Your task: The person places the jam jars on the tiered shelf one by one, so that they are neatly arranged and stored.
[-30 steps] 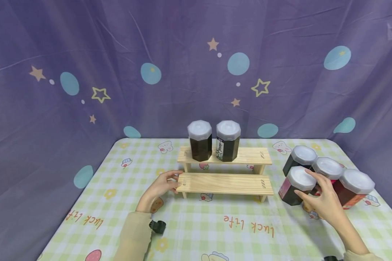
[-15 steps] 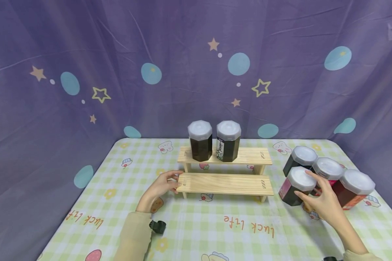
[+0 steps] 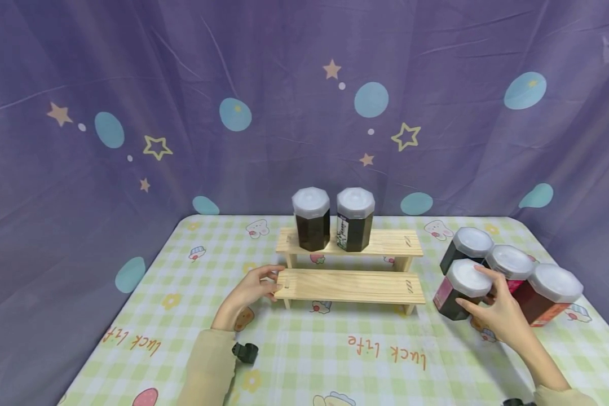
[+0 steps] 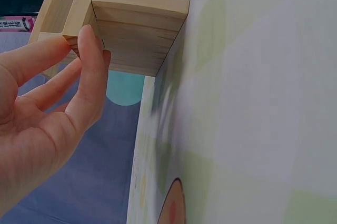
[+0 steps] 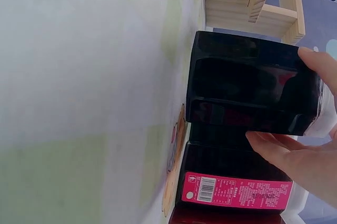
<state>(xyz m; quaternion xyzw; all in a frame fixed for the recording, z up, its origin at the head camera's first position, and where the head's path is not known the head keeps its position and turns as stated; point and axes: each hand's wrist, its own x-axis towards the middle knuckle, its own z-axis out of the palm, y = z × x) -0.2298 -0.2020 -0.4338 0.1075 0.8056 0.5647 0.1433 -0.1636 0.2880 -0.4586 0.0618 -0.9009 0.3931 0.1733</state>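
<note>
My left hand point(image 3: 250, 290) pinches the left end of the lower board on a two-step wooden rack point(image 3: 350, 285). In the left wrist view its thumb and fingers meet at the board's corner point(image 4: 73, 40). At the right, my right hand point(image 3: 507, 316) grips a dark octagonal jar point(image 3: 459, 301) with a frosted white lid and a pink label, which stands upright or nearly so. The right wrist view shows fingers on both sides of the dark jar point(image 5: 242, 84). Two more dark jars, a left one point(image 3: 312, 230) and a right one point(image 3: 355, 228), stand on the upper step.
Beside the held jar stand a dark jar point(image 3: 469, 245), a jar with a pink-red label point(image 5: 237, 190) and a reddish jar with an orange label point(image 3: 543, 299). A checked cloth point(image 3: 304, 349) covers the table. A purple curtain point(image 3: 294, 158) hangs behind.
</note>
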